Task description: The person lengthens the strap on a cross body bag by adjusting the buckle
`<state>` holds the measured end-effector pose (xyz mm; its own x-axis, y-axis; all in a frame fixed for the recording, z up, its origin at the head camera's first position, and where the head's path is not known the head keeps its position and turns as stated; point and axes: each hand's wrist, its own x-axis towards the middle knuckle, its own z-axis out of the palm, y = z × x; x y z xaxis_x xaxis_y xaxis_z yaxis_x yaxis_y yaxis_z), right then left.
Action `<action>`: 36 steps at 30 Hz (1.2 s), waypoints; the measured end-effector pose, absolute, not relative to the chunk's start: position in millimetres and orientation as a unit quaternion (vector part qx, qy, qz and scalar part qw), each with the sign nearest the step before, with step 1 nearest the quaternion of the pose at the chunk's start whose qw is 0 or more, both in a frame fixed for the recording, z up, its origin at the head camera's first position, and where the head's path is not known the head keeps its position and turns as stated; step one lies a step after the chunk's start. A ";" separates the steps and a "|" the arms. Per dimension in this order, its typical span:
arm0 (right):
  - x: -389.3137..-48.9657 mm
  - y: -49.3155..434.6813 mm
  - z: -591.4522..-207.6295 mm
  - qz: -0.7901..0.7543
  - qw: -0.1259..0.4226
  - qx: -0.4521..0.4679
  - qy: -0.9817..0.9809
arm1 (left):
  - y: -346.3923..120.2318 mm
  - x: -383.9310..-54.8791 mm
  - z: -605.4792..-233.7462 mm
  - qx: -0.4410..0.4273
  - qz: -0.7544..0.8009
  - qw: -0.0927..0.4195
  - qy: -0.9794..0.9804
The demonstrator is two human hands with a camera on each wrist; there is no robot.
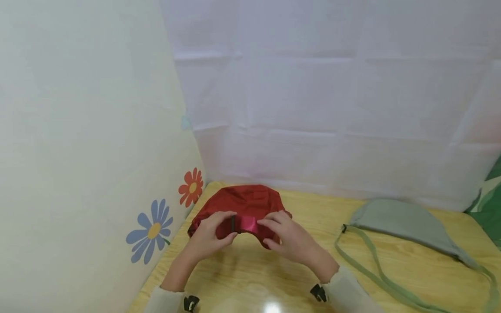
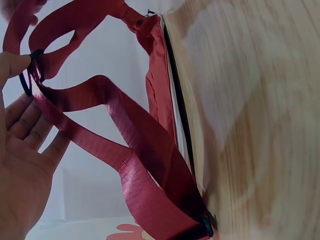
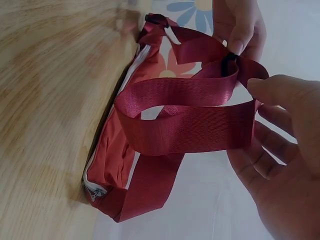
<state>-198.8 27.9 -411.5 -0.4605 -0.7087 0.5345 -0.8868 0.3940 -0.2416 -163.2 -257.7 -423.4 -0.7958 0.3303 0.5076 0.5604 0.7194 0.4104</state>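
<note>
A red waist bag lies on the table, its long webbing strap raised in loops above it. My left hand pinches the strap at a black slider buckle between thumb and fingers. To its right, my right hand holds a fold of the strap, with the thumb on one side and fingers on the other. A short span of webbing stretches between both hands. The bag's zipper runs along the edge against the table, as the right wrist view shows.
A grey-green waist bag lies at the right of the table, its strap looped toward the front. White cloth hangs behind. Left stands a pale panel with a blue flower and a red flower.
</note>
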 end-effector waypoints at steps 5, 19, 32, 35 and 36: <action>-195.6 33.0 -408.7 0.254 0.165 0.480 -0.823 | -260.4 -164.7 -422.7 -0.258 -0.279 0.193 -0.905; -194.5 43.8 -405.3 0.253 0.168 0.481 -0.822 | -266.6 -158.0 -421.9 -0.256 -0.288 0.189 -0.903; -192.8 46.5 -407.3 0.242 0.159 0.480 -0.828 | -266.5 -153.8 -422.0 -0.239 -0.282 0.176 -0.912; -191.0 45.9 -407.8 0.245 0.161 0.489 -0.822 | -267.0 -154.6 -422.1 -0.246 -0.280 0.174 -0.911; -190.4 45.6 -407.9 0.245 0.162 0.492 -0.820 | -267.2 -155.0 -422.1 -0.249 -0.279 0.175 -0.911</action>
<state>-190.4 45.6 -407.9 -0.4638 -0.7273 0.5058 -0.8856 0.3965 -0.2418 -155.0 -267.2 -422.1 -0.8150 0.3559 0.4572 0.5511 0.7199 0.4220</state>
